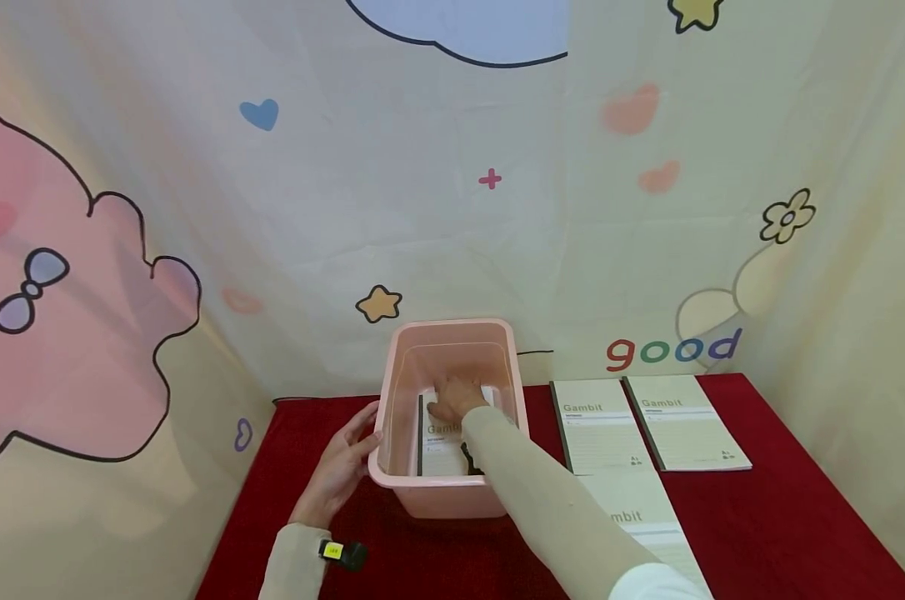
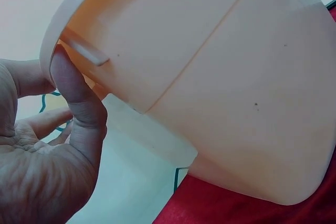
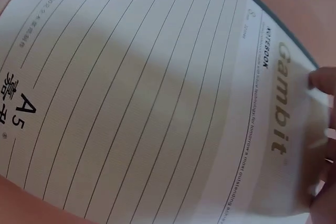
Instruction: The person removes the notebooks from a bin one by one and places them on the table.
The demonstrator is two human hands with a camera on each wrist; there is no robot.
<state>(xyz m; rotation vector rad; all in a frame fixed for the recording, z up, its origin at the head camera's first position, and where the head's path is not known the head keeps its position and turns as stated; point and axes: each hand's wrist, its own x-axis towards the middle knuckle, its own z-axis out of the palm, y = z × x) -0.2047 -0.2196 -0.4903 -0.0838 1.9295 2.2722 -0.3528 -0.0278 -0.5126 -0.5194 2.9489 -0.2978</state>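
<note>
A pink plastic bin [image 1: 447, 500] stands on the red cloth, open side up. My left hand [image 1: 338, 468] grips the bin's rim at its left side, the thumb and a finger on the rim in the left wrist view. Inside the bin lies a Gambit notebook [image 1: 441, 457] with a pale lined cover and a dark spine. Reaching into the bin, my right hand [image 1: 458, 397] holds the top end of this notebook [image 3: 178, 93]; in the right wrist view its fingers [image 3: 324, 80] are at the top edge, partly cut off by the frame.
Two Gambit notebooks, one [image 1: 595, 429] beside the other [image 1: 685, 421], lie right of the bin. Another notebook [image 1: 643, 521] is nearer, partly behind my right forearm. A patterned curtain [image 1: 452, 233] rises behind the red cloth [image 1: 760, 517]. A dark band [image 1: 343, 553] is on my left wrist.
</note>
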